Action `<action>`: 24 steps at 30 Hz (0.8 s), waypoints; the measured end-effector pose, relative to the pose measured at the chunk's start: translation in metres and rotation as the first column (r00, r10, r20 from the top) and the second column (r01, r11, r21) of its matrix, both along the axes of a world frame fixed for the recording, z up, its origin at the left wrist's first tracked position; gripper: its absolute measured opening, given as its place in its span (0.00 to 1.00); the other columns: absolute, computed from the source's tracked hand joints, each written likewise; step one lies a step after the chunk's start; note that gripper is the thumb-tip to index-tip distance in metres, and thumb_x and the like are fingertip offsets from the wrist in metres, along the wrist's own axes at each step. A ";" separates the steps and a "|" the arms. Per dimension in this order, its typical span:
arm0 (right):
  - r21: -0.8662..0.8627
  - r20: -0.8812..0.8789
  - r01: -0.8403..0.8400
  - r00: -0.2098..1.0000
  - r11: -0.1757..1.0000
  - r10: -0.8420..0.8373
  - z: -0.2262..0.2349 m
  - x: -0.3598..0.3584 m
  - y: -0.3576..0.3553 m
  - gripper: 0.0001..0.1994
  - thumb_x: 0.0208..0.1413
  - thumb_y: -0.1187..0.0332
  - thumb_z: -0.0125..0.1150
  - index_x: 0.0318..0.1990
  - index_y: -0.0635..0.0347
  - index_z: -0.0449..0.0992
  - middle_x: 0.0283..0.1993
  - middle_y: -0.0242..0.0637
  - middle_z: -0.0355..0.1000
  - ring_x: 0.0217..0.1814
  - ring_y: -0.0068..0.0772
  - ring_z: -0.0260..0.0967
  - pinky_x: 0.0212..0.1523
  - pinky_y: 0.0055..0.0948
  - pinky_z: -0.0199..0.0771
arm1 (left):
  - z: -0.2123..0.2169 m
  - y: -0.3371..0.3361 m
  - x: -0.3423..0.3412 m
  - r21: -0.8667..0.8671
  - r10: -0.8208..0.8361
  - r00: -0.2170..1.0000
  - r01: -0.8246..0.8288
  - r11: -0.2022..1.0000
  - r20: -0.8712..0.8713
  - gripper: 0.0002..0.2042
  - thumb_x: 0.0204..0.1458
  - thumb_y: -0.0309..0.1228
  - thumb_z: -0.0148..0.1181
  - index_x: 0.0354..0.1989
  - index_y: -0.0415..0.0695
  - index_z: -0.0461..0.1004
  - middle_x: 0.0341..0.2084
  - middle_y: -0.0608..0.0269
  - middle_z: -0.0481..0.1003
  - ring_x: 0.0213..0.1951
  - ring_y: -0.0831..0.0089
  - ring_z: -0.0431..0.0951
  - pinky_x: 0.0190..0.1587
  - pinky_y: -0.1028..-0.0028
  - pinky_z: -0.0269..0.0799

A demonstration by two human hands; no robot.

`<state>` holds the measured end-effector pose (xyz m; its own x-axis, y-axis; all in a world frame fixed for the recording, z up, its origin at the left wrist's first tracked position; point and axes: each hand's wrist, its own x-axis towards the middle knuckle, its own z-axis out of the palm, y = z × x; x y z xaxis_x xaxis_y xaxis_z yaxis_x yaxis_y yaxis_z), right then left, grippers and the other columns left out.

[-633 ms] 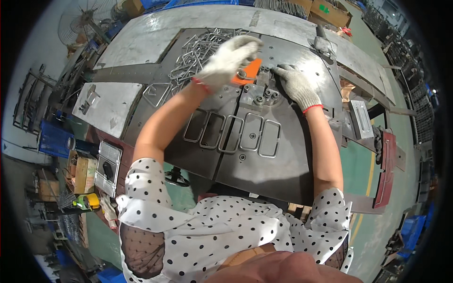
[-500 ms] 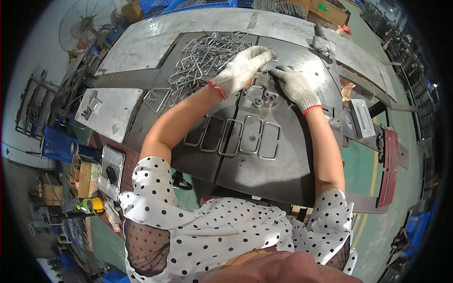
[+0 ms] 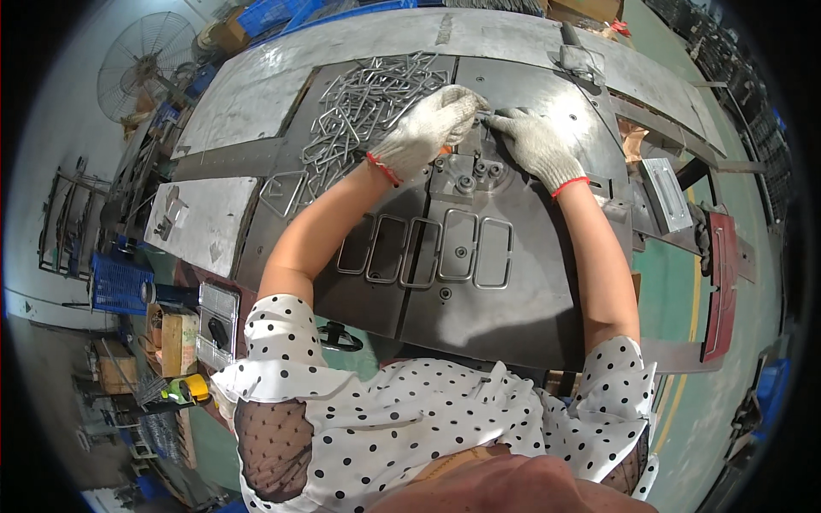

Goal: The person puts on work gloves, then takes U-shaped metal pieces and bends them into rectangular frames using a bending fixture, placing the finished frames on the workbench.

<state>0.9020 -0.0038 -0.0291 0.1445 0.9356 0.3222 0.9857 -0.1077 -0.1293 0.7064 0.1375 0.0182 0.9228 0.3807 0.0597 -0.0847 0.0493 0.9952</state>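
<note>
Both hands wear white knit gloves with red cuffs, at a metal bending fixture [image 3: 462, 183] with round bolts on the steel table. Closed, my left hand [image 3: 438, 121] is just behind the fixture; whatever its fingers grip is hidden. My right hand [image 3: 539, 147] is close by on the right, its darkened fingertips pinched toward the left hand's, and what lies between them is too small to make out. Nearer me lies a row of several rectangular metal wire frames [image 3: 440, 253]. A heap of bent metal wire pieces [image 3: 368, 101] is left of my left hand.
A bare metal plate [image 3: 205, 218] extends at the left, and blue crates [image 3: 282, 13] stand along the far edge. At the right are a pale rectangular metal part [image 3: 664, 195] and a red panel [image 3: 720, 286]. A large fan [image 3: 147, 65] stands far left.
The whole view has shifted slightly. Both hands stay at the fixture in nearly the same pose, and the row of wire frames is unchanged.
</note>
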 end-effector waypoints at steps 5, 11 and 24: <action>-0.009 -0.017 0.020 1.000 1.000 -0.021 -0.003 0.003 -0.002 0.21 0.65 0.68 0.51 0.62 0.44 0.82 0.60 0.38 0.79 0.60 0.49 0.76 0.59 0.49 0.76 | -0.001 0.000 0.000 0.166 0.041 0.998 -0.034 0.986 -0.040 0.13 0.74 0.36 0.55 0.55 0.40 0.78 0.42 0.69 0.77 0.43 0.84 0.74 0.48 0.79 0.73; -0.021 -0.029 0.018 0.999 1.000 -0.019 -0.001 0.002 -0.002 0.21 0.66 0.68 0.50 0.64 0.42 0.81 0.64 0.39 0.77 0.62 0.50 0.75 0.61 0.47 0.75 | -0.001 -0.001 -0.002 0.152 0.043 0.999 -0.041 0.988 -0.009 0.14 0.73 0.37 0.56 0.55 0.39 0.78 0.45 0.68 0.78 0.47 0.83 0.75 0.54 0.78 0.73; -0.088 -0.028 0.060 0.998 0.994 -0.062 0.009 -0.005 -0.007 0.22 0.67 0.67 0.50 0.64 0.41 0.80 0.65 0.39 0.76 0.66 0.48 0.74 0.64 0.47 0.74 | -0.006 0.001 0.000 0.155 0.039 0.999 -0.040 0.987 0.005 0.12 0.73 0.36 0.58 0.54 0.40 0.77 0.44 0.67 0.78 0.45 0.83 0.76 0.50 0.78 0.75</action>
<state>0.8969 -0.0105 -0.0203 0.2109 0.9490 0.2342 0.9726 -0.1798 -0.1473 0.7059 0.1384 0.0125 0.9071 0.4029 0.1222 -0.0852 -0.1086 0.9904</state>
